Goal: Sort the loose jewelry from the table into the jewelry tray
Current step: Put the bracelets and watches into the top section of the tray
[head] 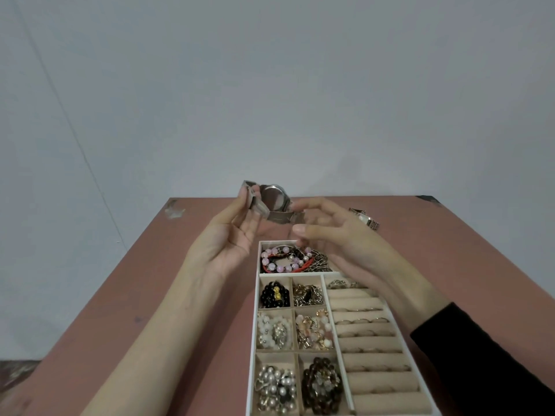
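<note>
Watch (271,202) in L hand (228,235), caseback twd cam, band axis L-R.

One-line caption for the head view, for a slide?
Left hand holds a silver watch raised beyond the jewelry tray, right hand at its strap; a second watch lies on the table.

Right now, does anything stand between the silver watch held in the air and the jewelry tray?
Nothing separate does. The left hand holds the watch by its strap above the table, past the far end of the tray. Only the right hand, by the strap's other end, hangs over the far compartment, which already holds bead bracelets.
</note>
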A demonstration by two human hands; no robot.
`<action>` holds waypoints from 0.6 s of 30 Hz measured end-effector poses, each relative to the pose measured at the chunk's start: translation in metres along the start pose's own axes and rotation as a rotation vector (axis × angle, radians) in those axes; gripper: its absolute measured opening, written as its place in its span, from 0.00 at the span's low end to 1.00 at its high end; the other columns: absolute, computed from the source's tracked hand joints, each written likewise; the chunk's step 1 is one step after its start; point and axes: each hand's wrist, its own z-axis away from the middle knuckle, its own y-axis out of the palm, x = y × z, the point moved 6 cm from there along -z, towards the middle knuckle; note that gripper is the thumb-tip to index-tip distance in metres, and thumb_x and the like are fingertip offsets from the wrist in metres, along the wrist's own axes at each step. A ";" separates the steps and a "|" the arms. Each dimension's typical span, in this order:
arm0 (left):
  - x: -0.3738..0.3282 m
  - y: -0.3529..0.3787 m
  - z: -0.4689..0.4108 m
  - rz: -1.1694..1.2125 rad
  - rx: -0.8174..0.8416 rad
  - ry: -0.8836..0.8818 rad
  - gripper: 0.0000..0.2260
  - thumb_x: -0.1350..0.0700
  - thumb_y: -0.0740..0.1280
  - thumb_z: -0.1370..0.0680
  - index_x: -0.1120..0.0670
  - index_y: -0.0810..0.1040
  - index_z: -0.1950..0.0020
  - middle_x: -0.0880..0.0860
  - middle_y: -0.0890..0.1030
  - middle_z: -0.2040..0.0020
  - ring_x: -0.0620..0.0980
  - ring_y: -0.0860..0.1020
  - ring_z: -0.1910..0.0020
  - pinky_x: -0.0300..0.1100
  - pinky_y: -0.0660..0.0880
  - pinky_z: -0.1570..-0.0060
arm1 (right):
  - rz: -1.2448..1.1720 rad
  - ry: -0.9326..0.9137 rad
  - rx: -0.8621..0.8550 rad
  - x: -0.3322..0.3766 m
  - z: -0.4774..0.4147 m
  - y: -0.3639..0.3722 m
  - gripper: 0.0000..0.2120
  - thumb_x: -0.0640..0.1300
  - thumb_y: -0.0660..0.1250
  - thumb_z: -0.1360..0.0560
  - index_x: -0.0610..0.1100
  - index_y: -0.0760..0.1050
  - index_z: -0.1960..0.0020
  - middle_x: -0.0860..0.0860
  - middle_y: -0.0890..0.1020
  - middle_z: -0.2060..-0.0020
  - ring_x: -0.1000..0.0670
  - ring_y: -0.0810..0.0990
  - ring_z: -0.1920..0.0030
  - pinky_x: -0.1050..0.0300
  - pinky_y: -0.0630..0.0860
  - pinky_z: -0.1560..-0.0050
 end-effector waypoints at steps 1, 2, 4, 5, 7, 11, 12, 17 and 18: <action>0.000 -0.001 0.000 -0.002 -0.011 0.008 0.03 0.64 0.68 0.34 0.63 0.82 0.64 0.56 0.84 0.66 0.47 0.83 0.68 0.35 0.79 0.71 | 0.059 -0.009 -0.019 -0.002 0.000 0.003 0.17 0.37 0.73 0.36 0.45 0.78 0.48 0.47 0.82 0.58 0.51 0.78 0.59 0.59 0.75 0.54; 0.000 -0.001 0.001 -0.002 -0.015 0.013 0.04 0.64 0.68 0.33 0.63 0.81 0.63 0.56 0.84 0.65 0.47 0.83 0.68 0.36 0.79 0.71 | 0.107 -0.026 -0.043 -0.004 0.001 0.006 0.15 0.38 0.73 0.35 0.45 0.79 0.49 0.48 0.81 0.58 0.52 0.78 0.60 0.61 0.75 0.54; 0.002 0.001 0.003 -0.015 -0.011 0.022 0.04 0.64 0.68 0.34 0.64 0.80 0.62 0.57 0.84 0.65 0.48 0.83 0.67 0.37 0.79 0.71 | 0.202 -0.063 -0.117 -0.005 0.001 0.007 0.06 0.39 0.72 0.32 0.45 0.80 0.55 0.50 0.80 0.62 0.55 0.78 0.63 0.65 0.75 0.57; 0.002 0.002 0.003 -0.017 -0.007 0.030 0.04 0.64 0.68 0.34 0.64 0.80 0.61 0.57 0.84 0.65 0.49 0.84 0.66 0.37 0.79 0.70 | 0.244 -0.076 -0.153 -0.004 0.001 0.007 0.03 0.40 0.72 0.31 0.45 0.80 0.57 0.51 0.79 0.64 0.56 0.78 0.65 0.66 0.75 0.58; 0.000 0.002 0.003 0.002 -0.008 0.035 0.04 0.64 0.68 0.34 0.64 0.81 0.62 0.57 0.84 0.65 0.49 0.84 0.66 0.39 0.81 0.67 | 0.303 -0.104 -0.206 -0.003 0.002 0.004 0.03 0.41 0.72 0.30 0.45 0.79 0.60 0.51 0.78 0.66 0.56 0.76 0.66 0.63 0.75 0.58; -0.003 0.001 0.002 -0.095 0.028 0.035 0.05 0.60 0.68 0.33 0.58 0.84 0.64 0.52 0.85 0.63 0.46 0.84 0.62 0.39 0.80 0.55 | 0.506 -0.202 -0.397 0.003 0.004 -0.007 0.06 0.47 0.73 0.32 0.48 0.78 0.64 0.54 0.77 0.62 0.55 0.73 0.62 0.49 0.75 0.54; -0.002 0.002 0.002 -0.156 0.035 0.038 0.05 0.59 0.68 0.33 0.56 0.84 0.62 0.50 0.85 0.62 0.45 0.83 0.62 0.38 0.79 0.55 | 0.562 -0.236 -0.446 0.005 0.005 -0.009 0.06 0.48 0.73 0.32 0.50 0.77 0.64 0.56 0.76 0.62 0.56 0.73 0.62 0.50 0.74 0.55; 0.008 0.005 0.004 -0.515 0.068 0.060 0.07 0.54 0.69 0.35 0.52 0.80 0.58 0.46 0.82 0.63 0.41 0.76 0.65 0.34 0.74 0.59 | 0.664 -0.372 -0.473 0.016 0.009 -0.008 0.08 0.46 0.72 0.31 0.53 0.76 0.67 0.58 0.76 0.62 0.56 0.72 0.64 0.55 0.73 0.60; 0.010 0.006 0.005 -0.576 0.068 0.068 0.07 0.54 0.69 0.35 0.52 0.81 0.59 0.46 0.81 0.64 0.40 0.74 0.66 0.34 0.72 0.60 | 0.656 -0.372 -0.464 0.017 0.009 -0.007 0.07 0.45 0.72 0.30 0.53 0.77 0.66 0.56 0.77 0.61 0.54 0.73 0.64 0.54 0.73 0.60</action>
